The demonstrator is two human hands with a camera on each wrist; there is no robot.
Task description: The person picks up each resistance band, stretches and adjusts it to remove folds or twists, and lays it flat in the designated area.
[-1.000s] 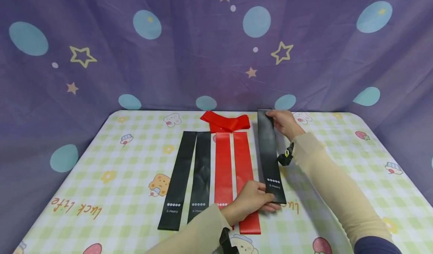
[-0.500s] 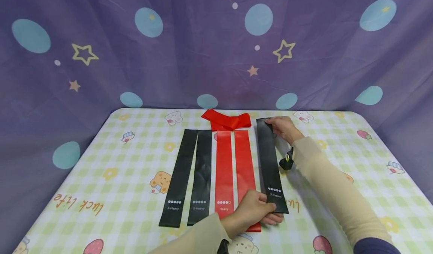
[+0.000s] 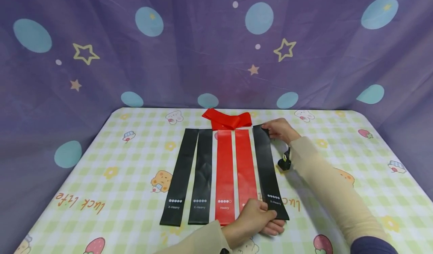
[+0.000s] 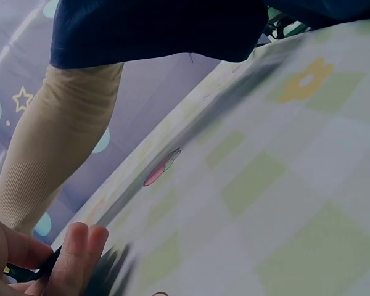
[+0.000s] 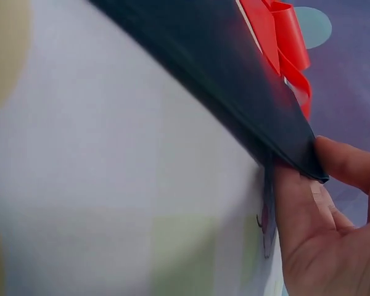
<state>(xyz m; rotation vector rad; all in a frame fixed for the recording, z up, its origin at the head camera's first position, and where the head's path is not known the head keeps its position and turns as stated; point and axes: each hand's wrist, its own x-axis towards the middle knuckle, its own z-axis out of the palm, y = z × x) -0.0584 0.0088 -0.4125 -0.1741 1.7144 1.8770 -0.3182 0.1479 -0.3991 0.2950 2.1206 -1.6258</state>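
A black resistance band (image 3: 268, 167) marked X-Heavy stretches between both hands at the right end of a row of bands. My left hand (image 3: 252, 220) pinches its near end between thumb and fingers. At the far end, my right hand (image 3: 282, 130) pinches a corner, and the right wrist view shows the thumb on top of the band (image 5: 234, 74) with fingers beneath. Left of it lie a red band (image 3: 246, 164), partly covered by my left hand, a red band (image 3: 224, 171) marked Heavy, and two black bands (image 3: 203, 164) marked X-Heavy.
A crumpled red band (image 3: 228, 119) lies behind the row. The table carries a green-checked cloth (image 3: 128, 194) with printed pictures. A purple curtain (image 3: 182, 58) hangs close behind the table's far edge.
Both hands have brought the black band down and toward the near side, and its far end has shifted slightly left toward the red band. The other bands stay in place.
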